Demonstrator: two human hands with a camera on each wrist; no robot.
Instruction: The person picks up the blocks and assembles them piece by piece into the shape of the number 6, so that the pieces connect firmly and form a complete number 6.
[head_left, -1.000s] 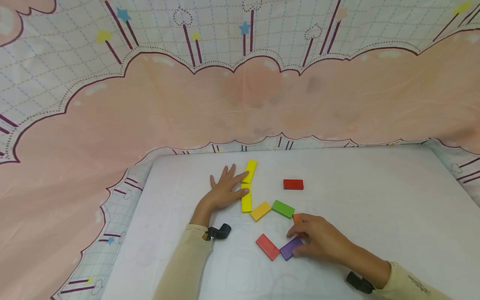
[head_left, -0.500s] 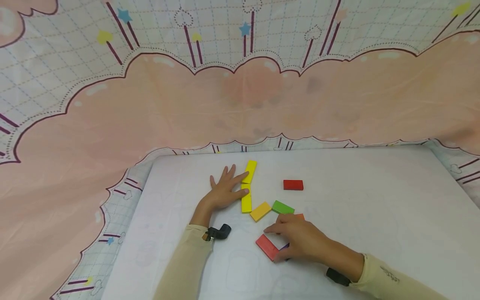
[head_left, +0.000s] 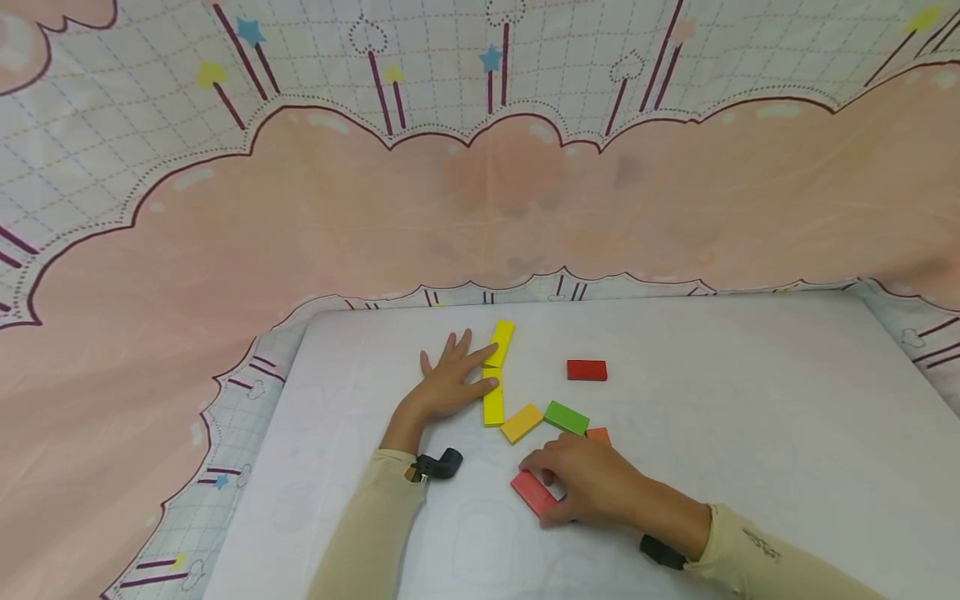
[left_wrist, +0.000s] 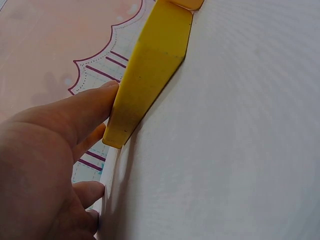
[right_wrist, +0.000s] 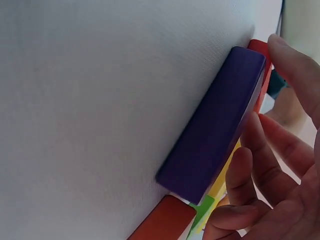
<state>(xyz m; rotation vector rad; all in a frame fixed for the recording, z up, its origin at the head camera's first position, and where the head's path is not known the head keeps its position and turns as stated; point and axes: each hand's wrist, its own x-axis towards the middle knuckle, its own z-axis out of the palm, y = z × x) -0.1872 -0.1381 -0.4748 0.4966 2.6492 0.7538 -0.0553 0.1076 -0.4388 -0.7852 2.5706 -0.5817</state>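
My left hand (head_left: pixel 444 388), fingers spread, rests by two yellow blocks standing end to end. Its index finger touches the far yellow block (head_left: pixel 504 335) and its thumb the near yellow block (head_left: pixel 492 409). With thumb and index finger at opposite ends, my right hand (head_left: pixel 600 482) pinches a light red block (head_left: pixel 532 493) on the table. A purple block (right_wrist: pixel 212 125) meets that block's near end; in the head view the right hand mostly hides it. An orange block (head_left: pixel 598 436), partly covered, sits behind the right hand.
A green block (head_left: pixel 566 418) and an orange-yellow block (head_left: pixel 521 423) continue the zigzag row between the orange and yellow blocks. Apart from the row lies a dark red block (head_left: pixel 587 370). The white table (head_left: pixel 750 400) borders a patterned cloth (head_left: pixel 360 200) behind.
My right hand has moved left from the purple and orange blocks to the light red block, its thumb and index finger now at that block's ends. The left hand has stayed still.
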